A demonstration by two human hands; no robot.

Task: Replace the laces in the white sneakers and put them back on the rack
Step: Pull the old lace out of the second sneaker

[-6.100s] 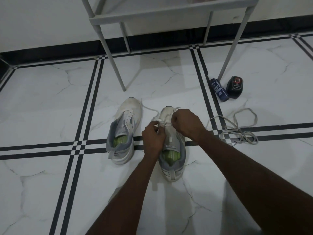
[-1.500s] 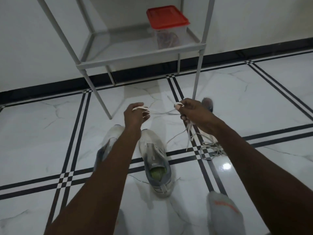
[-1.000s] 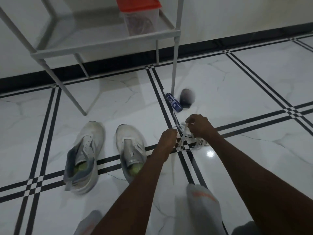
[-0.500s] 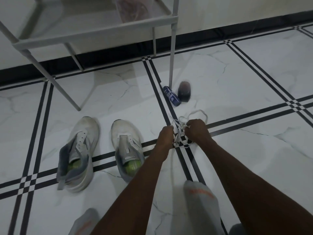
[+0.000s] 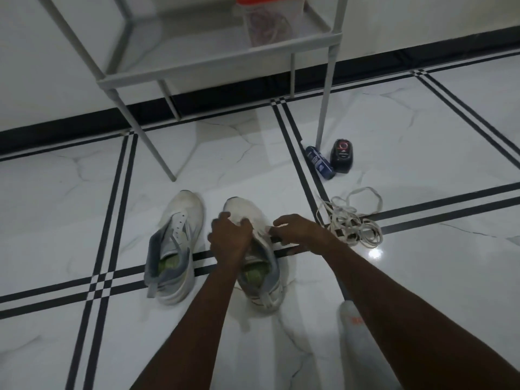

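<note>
Our left hand [image 5: 229, 237] grips the white mesh sneaker's [image 5: 254, 254] tongue; our right hand [image 5: 298, 233] rests loosely beside it, fingers relaxed, near loose white laces [image 5: 351, 220].

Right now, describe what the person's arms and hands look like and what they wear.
Both arms are bare from the bottom edge of the picture to the hands: no sleeves show. The left hand and right hand wear no gloves, and no rings, watch or bands show on the wrists. The only clothing in view is a light grey sock with orange lettering, lower right.
</note>
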